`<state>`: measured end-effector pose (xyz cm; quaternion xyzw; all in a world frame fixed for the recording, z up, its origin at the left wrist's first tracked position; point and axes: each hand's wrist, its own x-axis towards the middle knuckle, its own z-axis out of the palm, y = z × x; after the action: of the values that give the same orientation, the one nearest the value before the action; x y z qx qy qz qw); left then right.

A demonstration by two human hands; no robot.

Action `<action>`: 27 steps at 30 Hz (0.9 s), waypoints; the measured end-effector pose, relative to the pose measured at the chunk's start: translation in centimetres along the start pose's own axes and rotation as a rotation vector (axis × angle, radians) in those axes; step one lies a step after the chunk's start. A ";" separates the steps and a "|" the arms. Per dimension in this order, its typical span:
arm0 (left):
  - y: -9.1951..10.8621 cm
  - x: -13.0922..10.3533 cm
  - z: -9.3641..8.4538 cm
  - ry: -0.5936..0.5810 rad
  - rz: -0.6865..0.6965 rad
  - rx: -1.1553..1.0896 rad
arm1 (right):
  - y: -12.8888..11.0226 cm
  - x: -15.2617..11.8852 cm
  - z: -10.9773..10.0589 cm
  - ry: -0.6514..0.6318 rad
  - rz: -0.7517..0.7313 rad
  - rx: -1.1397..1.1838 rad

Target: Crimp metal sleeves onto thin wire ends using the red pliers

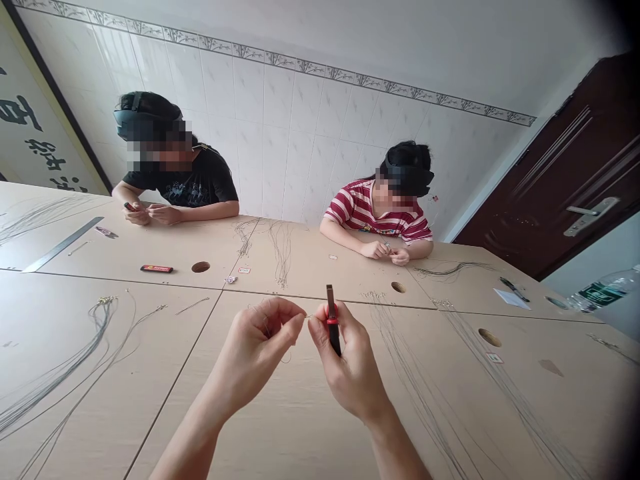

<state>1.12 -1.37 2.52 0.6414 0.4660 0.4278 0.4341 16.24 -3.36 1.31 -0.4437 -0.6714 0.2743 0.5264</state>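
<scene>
My left hand [267, 337] is closed in a pinch on a thin cord [286, 359], whose fine loops stick out around the fingers. A small yellowish piece at the cord's end bridges the gap to my right thumb tip. Held upright in my right hand [350, 357] is a slim lighter [333, 333] with a black body, a red band and a metal top. Both hands are above the table, fingertips almost meeting. How the right fingers grip the cord end is partly hidden.
Bundles of thin grey cords [95, 333] lie left, with more cords [415, 380] right. Beyond are a steel ruler [65, 243], a red-and-black lighter-like item [157, 269], round table holes [201, 267] and a water bottle [607, 290]. Two people [180, 173] sit opposite, hands on the table.
</scene>
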 end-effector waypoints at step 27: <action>0.3 0.0 0.6 0.005 -0.011 -0.063 | 0.1 0.2 0.3 0.060 0.040 0.056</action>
<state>1.81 -1.52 2.68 0.6239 0.4568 0.4415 0.4551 15.96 -3.11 1.18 -0.4503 -0.6385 0.2900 0.5527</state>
